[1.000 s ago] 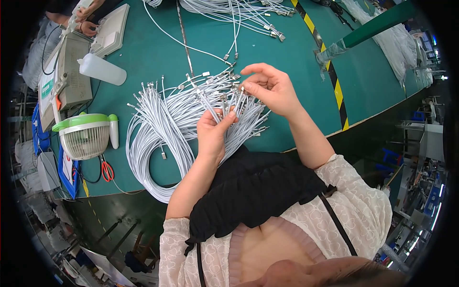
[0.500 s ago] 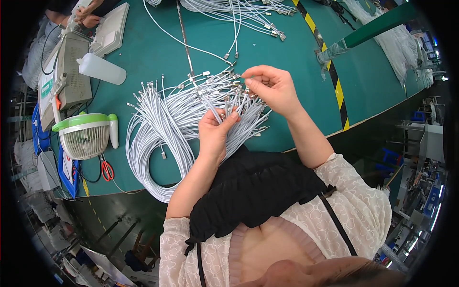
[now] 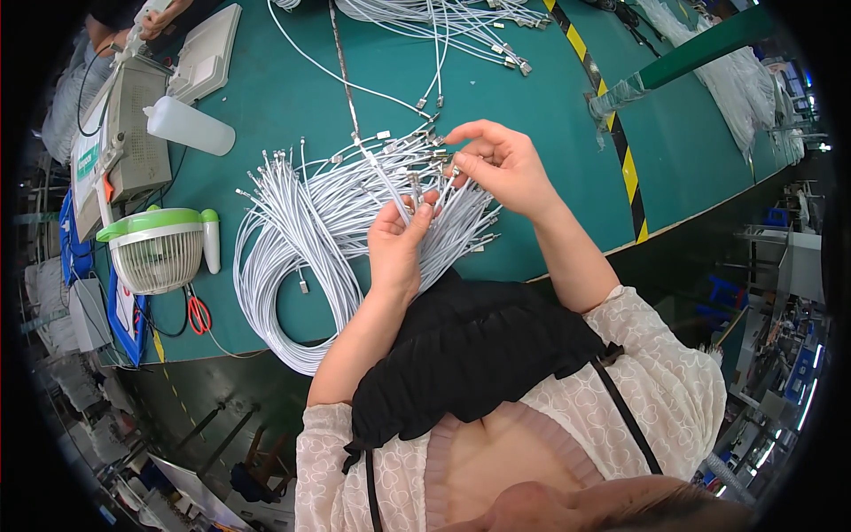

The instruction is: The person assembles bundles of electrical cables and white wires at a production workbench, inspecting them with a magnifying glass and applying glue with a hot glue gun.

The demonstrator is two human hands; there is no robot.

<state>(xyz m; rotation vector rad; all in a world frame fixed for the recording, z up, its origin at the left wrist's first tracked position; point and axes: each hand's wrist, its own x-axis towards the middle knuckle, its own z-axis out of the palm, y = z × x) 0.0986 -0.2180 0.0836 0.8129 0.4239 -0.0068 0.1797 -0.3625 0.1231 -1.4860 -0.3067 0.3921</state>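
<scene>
A large looped bundle of white cables with small metal connectors lies on the green table in front of me. My left hand is closed round several cables near their connector ends, thumb on top. To its right, my right hand has its thumb and forefinger pinched at a cable connector, the other fingers curled above. More connector ends fan out just beyond both hands. The parts of the cables under my left palm are hidden.
Left stand a green-and-white fan, red-handled scissors, a white bottle and a beige instrument. More white cables lie at the back. Black-and-yellow tape crosses the table right. Another person's hand shows far left.
My right hand has shifted very slightly left at the connector ends. The cable ends in my left hand have moved a little; both arms stay nearly still.
</scene>
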